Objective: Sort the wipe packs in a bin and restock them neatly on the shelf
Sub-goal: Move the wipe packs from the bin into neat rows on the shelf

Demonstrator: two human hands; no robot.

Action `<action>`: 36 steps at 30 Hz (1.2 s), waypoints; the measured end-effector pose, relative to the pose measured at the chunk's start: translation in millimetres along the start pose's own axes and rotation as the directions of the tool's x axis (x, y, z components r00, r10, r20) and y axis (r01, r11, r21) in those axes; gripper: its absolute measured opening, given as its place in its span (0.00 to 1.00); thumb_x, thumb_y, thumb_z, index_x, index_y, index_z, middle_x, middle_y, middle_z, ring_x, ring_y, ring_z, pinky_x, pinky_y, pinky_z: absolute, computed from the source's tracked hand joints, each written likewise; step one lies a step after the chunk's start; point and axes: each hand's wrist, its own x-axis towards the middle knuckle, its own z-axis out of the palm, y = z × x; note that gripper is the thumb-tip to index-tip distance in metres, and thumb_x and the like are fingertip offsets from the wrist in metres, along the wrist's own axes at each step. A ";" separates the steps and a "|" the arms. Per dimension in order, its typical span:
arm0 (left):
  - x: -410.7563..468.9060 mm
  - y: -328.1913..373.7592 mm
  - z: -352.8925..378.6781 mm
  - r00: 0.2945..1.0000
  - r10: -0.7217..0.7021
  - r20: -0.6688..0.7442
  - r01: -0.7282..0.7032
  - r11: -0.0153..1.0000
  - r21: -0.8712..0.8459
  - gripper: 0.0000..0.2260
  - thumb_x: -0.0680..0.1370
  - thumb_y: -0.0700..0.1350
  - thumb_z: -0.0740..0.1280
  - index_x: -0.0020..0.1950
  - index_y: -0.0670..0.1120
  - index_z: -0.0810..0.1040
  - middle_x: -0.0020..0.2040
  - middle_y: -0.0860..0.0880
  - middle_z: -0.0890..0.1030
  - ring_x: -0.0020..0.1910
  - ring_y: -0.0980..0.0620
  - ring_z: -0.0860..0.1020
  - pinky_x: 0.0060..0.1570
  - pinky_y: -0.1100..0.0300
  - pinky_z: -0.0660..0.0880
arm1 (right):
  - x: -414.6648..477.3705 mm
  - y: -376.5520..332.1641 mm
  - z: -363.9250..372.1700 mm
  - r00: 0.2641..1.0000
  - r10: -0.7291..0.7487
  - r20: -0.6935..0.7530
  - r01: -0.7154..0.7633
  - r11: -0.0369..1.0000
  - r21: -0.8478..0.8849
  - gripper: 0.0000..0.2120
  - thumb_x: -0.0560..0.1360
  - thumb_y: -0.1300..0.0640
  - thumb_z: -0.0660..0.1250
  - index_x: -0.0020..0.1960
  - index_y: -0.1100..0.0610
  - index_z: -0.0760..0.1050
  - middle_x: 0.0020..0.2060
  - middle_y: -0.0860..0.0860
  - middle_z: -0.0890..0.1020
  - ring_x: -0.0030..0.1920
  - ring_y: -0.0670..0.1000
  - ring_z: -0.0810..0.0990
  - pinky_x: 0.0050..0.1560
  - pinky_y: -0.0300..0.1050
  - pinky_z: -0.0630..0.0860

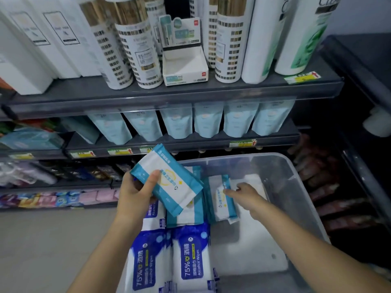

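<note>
Nearest us, at the close end of the clear bin [275, 176], two dark-blue alcohol wipe packs [190, 261] lie side by side, labels up. Just beyond them the left hand [135, 193] is up over the bin's left edge with a teal-and-white wipe pack [171, 180] in it. The thumb is pressed across the top face and the fingers are wrapped behind: a firm hold, with the pack tilted.

Across on the other side, the right hand [246, 195] reaches down into the bin, its fingers [229, 192] stretched onto another teal pack [222, 206] that leans against its neighbours (whether they've actually closed on it, I can't tell from here). More teal packs sit beneath the held one, inside the bin.

Past the bin there's a dark shelf [201, 144] with a row of pale blue pouches [178, 123] standing upright and yellow price tags [243, 143] along its lip. Higher still, the top shelf carries tall white bottles [146, 53] and a small open display carton [185, 66] wedged between them.
</note>
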 end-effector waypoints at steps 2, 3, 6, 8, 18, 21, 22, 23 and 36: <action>-2.5 -3.7 -4.4 1.000 -0.009 -0.009 0.009 1.000 -0.007 0.07 0.76 0.44 0.68 0.52 0.50 0.71 0.47 0.51 0.81 0.45 0.56 0.81 0.36 0.61 0.80 | 5.2 4.7 9.4 0.999 0.027 0.029 -0.029 0.997 0.070 0.29 0.74 0.54 0.69 0.70 0.63 0.63 0.65 0.58 0.73 0.61 0.57 0.75 0.56 0.48 0.72; -3.9 -5.3 -6.2 1.000 -0.015 -0.014 0.015 1.000 -0.011 0.09 0.76 0.44 0.68 0.54 0.49 0.71 0.48 0.52 0.81 0.45 0.56 0.82 0.36 0.62 0.80 | 7.4 6.0 13.7 0.999 0.028 0.046 -0.032 0.996 0.081 0.25 0.73 0.55 0.70 0.65 0.63 0.68 0.60 0.59 0.77 0.56 0.57 0.78 0.54 0.49 0.74; -8.4 -8.4 -10.1 0.999 -0.029 -0.032 0.029 0.999 -0.018 0.13 0.76 0.44 0.68 0.59 0.48 0.70 0.47 0.52 0.81 0.43 0.57 0.82 0.37 0.60 0.80 | 14.0 9.6 19.5 0.999 0.035 0.037 -0.036 0.999 0.030 0.19 0.70 0.58 0.74 0.56 0.63 0.73 0.51 0.58 0.80 0.49 0.56 0.80 0.49 0.48 0.77; -11.3 -9.4 -11.4 0.999 -0.037 -0.036 0.036 0.999 -0.017 0.14 0.76 0.44 0.68 0.60 0.48 0.70 0.47 0.51 0.82 0.41 0.58 0.83 0.37 0.59 0.80 | 16.4 10.6 20.3 0.998 0.044 0.038 -0.044 0.999 0.010 0.19 0.68 0.59 0.75 0.55 0.62 0.72 0.52 0.58 0.80 0.49 0.57 0.81 0.50 0.50 0.79; -28.2 -3.9 -6.4 0.998 -0.016 -0.061 0.014 0.999 -0.031 0.08 0.76 0.45 0.68 0.52 0.51 0.71 0.48 0.48 0.82 0.47 0.52 0.82 0.46 0.49 0.79 | -5.2 4.2 8.5 1.000 -0.026 0.008 0.025 0.997 0.071 0.17 0.72 0.65 0.69 0.57 0.59 0.67 0.56 0.57 0.78 0.51 0.56 0.78 0.46 0.48 0.76; -34.9 -2.2 -4.0 0.998 0.010 -0.069 -0.012 0.999 -0.036 0.08 0.76 0.46 0.68 0.52 0.50 0.71 0.48 0.48 0.82 0.46 0.52 0.81 0.47 0.49 0.79 | -21.2 0.3 -8.8 0.997 -0.075 -0.011 0.076 0.996 0.051 0.18 0.73 0.65 0.69 0.59 0.58 0.67 0.57 0.55 0.77 0.51 0.55 0.77 0.39 0.44 0.73; -36.6 -2.0 -3.1 0.998 0.014 -0.068 -0.017 0.999 -0.038 0.09 0.76 0.46 0.68 0.53 0.49 0.70 0.48 0.49 0.81 0.47 0.52 0.81 0.47 0.49 0.79 | -27.1 -0.4 -14.3 0.995 -0.095 -0.022 0.096 0.995 0.036 0.17 0.73 0.64 0.69 0.58 0.57 0.67 0.57 0.54 0.77 0.52 0.55 0.77 0.38 0.43 0.73; -37.8 -1.9 -2.2 0.998 0.020 -0.062 -0.023 0.999 -0.041 0.11 0.76 0.46 0.68 0.56 0.49 0.70 0.49 0.49 0.81 0.47 0.52 0.81 0.46 0.50 0.78 | -33.8 -0.7 -19.1 0.992 -0.118 -0.040 0.119 0.993 0.022 0.16 0.73 0.64 0.69 0.58 0.57 0.68 0.57 0.54 0.77 0.52 0.54 0.77 0.38 0.44 0.74; -61.4 26.0 10.9 0.935 0.115 0.336 -0.093 0.993 -0.079 0.07 0.76 0.46 0.68 0.52 0.49 0.72 0.48 0.50 0.81 0.47 0.53 0.81 0.38 0.59 0.79 | -186.5 13.9 -25.5 0.851 -0.316 -0.419 0.413 0.896 0.162 0.19 0.70 0.66 0.70 0.59 0.58 0.71 0.50 0.53 0.80 0.49 0.52 0.79 0.48 0.44 0.76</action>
